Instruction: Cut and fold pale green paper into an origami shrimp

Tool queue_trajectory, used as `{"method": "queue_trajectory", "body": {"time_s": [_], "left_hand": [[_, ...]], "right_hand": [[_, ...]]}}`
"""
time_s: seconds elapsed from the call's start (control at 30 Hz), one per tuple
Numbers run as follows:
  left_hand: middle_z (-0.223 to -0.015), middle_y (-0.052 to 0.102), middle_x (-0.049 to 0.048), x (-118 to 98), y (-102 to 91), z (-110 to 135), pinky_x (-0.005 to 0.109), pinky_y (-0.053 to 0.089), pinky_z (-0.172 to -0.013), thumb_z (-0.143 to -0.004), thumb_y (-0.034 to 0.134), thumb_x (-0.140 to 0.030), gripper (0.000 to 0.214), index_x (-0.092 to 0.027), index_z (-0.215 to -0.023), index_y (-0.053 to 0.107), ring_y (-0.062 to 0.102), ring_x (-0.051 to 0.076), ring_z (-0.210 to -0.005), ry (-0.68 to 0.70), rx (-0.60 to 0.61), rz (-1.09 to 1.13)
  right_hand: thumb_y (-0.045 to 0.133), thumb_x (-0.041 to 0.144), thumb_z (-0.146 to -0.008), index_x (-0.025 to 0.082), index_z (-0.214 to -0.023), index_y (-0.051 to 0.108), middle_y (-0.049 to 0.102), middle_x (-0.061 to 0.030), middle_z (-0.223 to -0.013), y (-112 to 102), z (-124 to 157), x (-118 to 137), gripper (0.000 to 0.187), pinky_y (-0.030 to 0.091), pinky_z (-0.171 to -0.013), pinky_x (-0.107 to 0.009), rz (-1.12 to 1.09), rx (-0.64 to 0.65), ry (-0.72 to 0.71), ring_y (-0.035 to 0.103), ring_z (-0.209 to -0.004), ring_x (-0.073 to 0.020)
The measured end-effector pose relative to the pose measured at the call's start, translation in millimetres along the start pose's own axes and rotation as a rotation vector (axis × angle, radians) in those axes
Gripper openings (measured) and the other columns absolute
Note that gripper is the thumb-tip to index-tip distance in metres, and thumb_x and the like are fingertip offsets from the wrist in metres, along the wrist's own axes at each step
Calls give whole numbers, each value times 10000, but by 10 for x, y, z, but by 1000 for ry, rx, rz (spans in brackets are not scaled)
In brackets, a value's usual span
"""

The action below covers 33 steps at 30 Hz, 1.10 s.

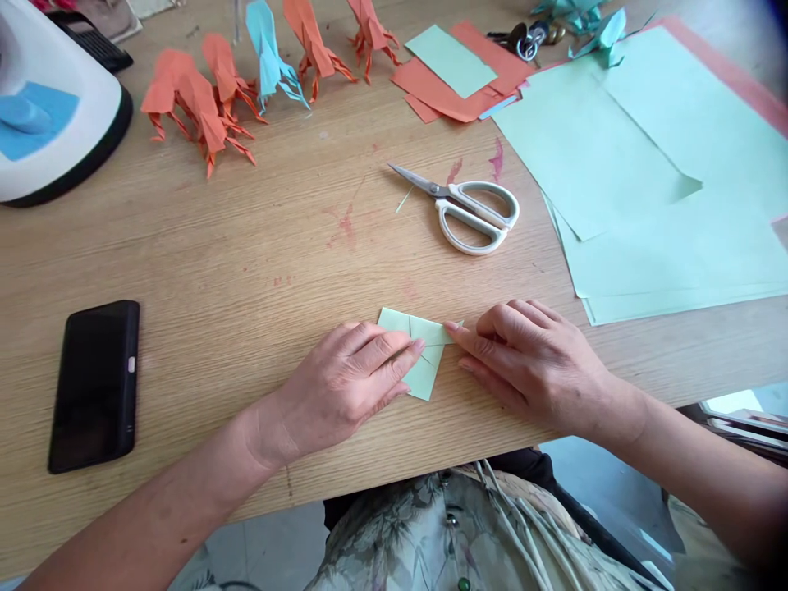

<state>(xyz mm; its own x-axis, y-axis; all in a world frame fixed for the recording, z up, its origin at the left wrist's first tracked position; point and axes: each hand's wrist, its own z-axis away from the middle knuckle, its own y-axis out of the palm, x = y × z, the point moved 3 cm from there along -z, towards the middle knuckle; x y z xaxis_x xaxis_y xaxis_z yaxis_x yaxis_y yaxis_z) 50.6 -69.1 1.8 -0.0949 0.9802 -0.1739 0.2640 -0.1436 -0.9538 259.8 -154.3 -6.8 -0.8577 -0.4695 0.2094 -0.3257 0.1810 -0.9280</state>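
A small piece of pale green paper (pixel 426 379), folded with crease lines across it, lies on the table near its front edge. My left hand (pixel 348 373) is closed over the paper's left side, fingers together and pressing it down, hiding part of it. At the paper's right-hand point, my right hand (pixel 533 361) pinches the tip with thumb and forefinger, its other fingers curled. Beyond the hands rest scissors (pixel 468 205) with white and grey handles, blades closed and pointing left.
Several folded orange paper animals (pixel 313 45) and a light blue one (pixel 271 57) stand at the back. Large green sheets (pixel 652 164) cover the right side, with keys (pixel 526 37) behind. A black phone (pixel 95 386) lies left, below a white appliance (pixel 55 98).
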Motion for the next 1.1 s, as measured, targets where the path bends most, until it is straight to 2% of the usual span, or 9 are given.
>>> {"method": "queue_trajectory", "body": {"time_s": [0.23,0.4,0.47,0.67,0.83,1.1], "left_hand": [[-1050,710,113,12,8,-23,391,518,-789,-972,559,-210,305,-87,-1247,608,594,236,-932,14,-45,-17],[-1172,694,135,-8,13,-26,429,501,-952,-957,581,-186,297,-70,-1227,622,585,275,-1136,28,-48,-22],[-1198,687,142,-14,20,-31,425,500,-980,-953,582,-168,295,-61,-1225,621,594,271,-1151,28,-44,-7],[-1157,704,131,-19,30,-51,414,521,-958,-952,592,-184,278,-62,-1198,636,623,264,-1107,24,-54,-3],[-1144,703,126,-31,36,-47,398,528,-944,-956,587,-195,279,-68,-1199,639,628,248,-1084,24,-50,-43],[-1121,692,110,-61,54,-50,416,515,-932,-943,587,-150,359,-125,-1300,607,604,257,-1074,25,-21,-110]], "right_hand": [[541,178,-965,92,-1193,648,590,-85,-845,-36,6,1,266,406,-631,-335,-17,-46,-33,492,-706,-181],[527,177,-974,128,-1135,666,558,-59,-801,-46,-8,27,219,363,-621,-331,-18,-28,-108,451,-682,-174],[526,182,-977,125,-1126,673,553,-51,-787,-46,-19,32,216,351,-619,-330,-1,-30,-102,440,-677,-170],[564,181,-961,107,-1032,700,561,-41,-750,-58,-12,63,170,322,-604,-332,38,-62,-121,410,-646,-160],[578,173,-950,112,-1058,693,574,-37,-762,-51,12,74,169,324,-611,-334,61,-53,-151,409,-651,-164],[551,187,-962,144,-972,695,561,-37,-755,-62,1,62,151,307,-602,-329,67,-71,-145,402,-638,-160]]}}
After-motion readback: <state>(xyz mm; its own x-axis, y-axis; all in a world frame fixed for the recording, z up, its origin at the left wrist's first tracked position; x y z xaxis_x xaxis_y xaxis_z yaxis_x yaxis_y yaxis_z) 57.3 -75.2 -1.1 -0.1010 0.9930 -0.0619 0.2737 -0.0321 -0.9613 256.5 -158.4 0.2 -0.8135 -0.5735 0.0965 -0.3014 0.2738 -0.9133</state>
